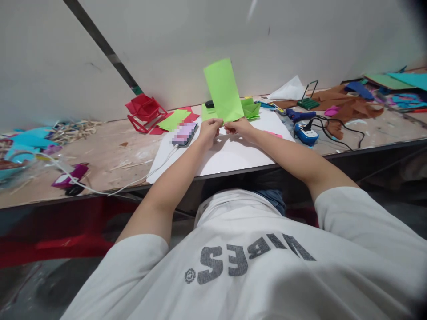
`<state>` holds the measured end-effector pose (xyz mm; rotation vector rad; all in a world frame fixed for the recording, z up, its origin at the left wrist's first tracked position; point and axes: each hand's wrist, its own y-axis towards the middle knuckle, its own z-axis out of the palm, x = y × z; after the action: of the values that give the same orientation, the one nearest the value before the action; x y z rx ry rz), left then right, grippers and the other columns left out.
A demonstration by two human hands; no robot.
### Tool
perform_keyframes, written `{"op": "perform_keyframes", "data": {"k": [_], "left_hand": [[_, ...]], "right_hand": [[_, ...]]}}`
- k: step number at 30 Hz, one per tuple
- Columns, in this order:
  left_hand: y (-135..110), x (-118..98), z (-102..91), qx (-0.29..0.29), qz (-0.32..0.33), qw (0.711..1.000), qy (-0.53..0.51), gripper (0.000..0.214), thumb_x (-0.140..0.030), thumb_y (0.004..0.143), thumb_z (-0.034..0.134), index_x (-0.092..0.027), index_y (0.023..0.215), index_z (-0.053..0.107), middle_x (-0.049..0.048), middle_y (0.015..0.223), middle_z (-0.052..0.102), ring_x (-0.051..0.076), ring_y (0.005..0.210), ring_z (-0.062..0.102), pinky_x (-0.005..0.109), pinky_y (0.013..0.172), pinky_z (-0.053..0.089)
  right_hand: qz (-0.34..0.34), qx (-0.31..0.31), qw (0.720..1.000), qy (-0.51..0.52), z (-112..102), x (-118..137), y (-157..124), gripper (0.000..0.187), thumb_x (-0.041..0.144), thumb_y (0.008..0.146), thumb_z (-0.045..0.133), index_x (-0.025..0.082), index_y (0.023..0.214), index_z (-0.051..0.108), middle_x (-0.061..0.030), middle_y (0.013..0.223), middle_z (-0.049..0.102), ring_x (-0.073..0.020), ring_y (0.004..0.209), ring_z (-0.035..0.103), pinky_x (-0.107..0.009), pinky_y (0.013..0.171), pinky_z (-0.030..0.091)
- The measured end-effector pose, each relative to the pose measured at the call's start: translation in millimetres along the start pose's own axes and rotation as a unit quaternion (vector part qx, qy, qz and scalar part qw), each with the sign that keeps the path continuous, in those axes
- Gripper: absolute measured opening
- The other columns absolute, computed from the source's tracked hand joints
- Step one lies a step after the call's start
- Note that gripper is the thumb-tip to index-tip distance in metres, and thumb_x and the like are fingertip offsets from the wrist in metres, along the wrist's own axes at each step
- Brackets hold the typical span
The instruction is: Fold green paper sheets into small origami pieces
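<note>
A sheet of green paper [224,89] stands up from my fingertips, its lower edge pinched between my two hands over a white board [220,161]. My left hand [210,131] grips the paper's lower left corner with closed fingers. On the other side, my right hand [240,128] pinches the bottom edge close to it. Behind the right hand lies folded green paper [250,109], partly covered by the raised sheet. A phone [186,134] on a white cable rests to the left of my left hand.
To the left sit a red folded model chair [145,112], loose sticks [78,132] and a purple plug adapter [70,176]. A blue glue gun [300,115], a blue power socket [306,134] with black cable and brown scraps [353,106] lie right. The wall rises behind the table.
</note>
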<state>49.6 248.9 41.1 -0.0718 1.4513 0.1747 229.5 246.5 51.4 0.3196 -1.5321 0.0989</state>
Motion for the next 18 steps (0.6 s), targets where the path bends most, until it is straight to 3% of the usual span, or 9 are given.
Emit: {"op": "perform_keyframes", "data": {"k": [5, 18], "left_hand": [[8.6, 4.0, -0.3, -0.029, 0.004, 0.999, -0.031, 0.038, -0.02, 0.102, 0.102, -0.024, 0.08, 0.071, -0.0048, 0.07, 0.06, 0.01, 0.06, 0.055, 0.023, 0.061, 0.047], [26.8, 1.4, -5.7, -0.123, 0.006, 0.986, -0.109, 0.052, -0.024, 0.102, 0.097, -0.028, 0.078, 0.052, -0.0072, 0.066, 0.056, 0.011, 0.058, 0.05, 0.028, 0.059, 0.042]], "right_hand": [[0.01, 0.007, 1.0, 0.002, -0.1, -5.9, 1.0, 0.038, 0.003, 0.101, 0.083, 0.021, 0.069, 0.074, -0.0033, 0.067, 0.074, -0.0144, 0.064, 0.058, -0.024, 0.058, 0.049], [0.016, 0.065, 0.998, -0.02, -1.6, -16.6, 0.2, 0.022, 0.016, 0.087, 0.084, 0.019, 0.068, 0.074, -0.005, 0.062, 0.068, -0.0114, 0.055, 0.049, -0.023, 0.047, 0.035]]}}
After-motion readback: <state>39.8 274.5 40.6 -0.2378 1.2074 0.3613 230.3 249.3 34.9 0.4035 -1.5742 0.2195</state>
